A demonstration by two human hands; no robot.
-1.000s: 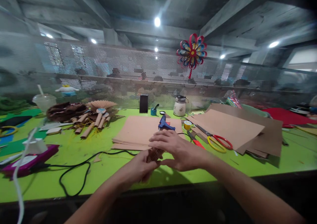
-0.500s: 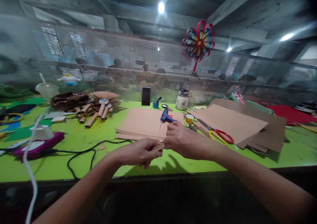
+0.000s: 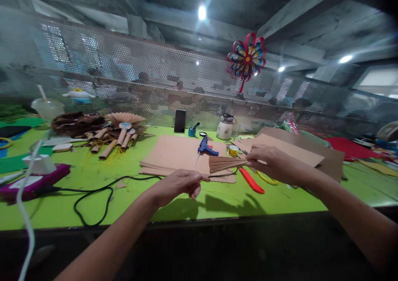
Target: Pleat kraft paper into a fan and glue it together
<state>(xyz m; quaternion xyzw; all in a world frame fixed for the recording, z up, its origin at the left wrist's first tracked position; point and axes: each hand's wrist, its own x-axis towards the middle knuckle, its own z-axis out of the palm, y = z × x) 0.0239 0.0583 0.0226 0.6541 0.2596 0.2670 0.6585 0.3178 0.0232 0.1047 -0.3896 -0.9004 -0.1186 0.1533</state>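
My right hand pinches the narrow end of a pleated brown paper fan, which is partly spread and points left. Close under the fan's wide edge is the fingertip of my left hand; its forefinger is stretched out, the other fingers hang apart, and I see nothing held in it. Behind the fan lies a stack of brown paper sheets with a blue glue gun on top. A red handle-like piece rests below the fan. The scissors' yellow handle shows partly beneath my right wrist.
Several finished paper fans and a brown cloth are at left. A purple power strip trails a black cable. A yellow spool, bottle and phone stand behind. Larger brown sheets lie right.
The folded paper has left my left hand and is now in my right hand, which has moved right. Its pleats are fanned out more. The view has shifted slightly to the right.
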